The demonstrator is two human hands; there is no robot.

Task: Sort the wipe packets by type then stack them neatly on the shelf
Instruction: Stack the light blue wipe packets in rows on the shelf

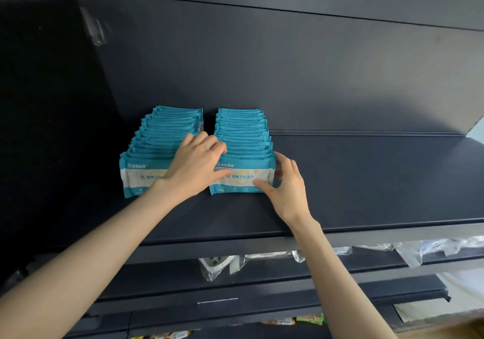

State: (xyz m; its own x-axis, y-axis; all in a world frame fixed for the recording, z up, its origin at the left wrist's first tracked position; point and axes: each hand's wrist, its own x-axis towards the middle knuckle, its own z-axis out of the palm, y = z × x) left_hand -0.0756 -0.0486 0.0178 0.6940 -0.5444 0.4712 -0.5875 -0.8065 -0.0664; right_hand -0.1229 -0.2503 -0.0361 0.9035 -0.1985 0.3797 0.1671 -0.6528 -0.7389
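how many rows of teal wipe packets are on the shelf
2. The left row stands near the left end of the shelf. The right row stands beside it across a narrow gap, with the left hand and right hand holding its front. No others show.

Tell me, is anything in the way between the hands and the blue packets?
Nothing visible. The left hand grips the right row from above; the right hand pinches its front packet at the right edge.
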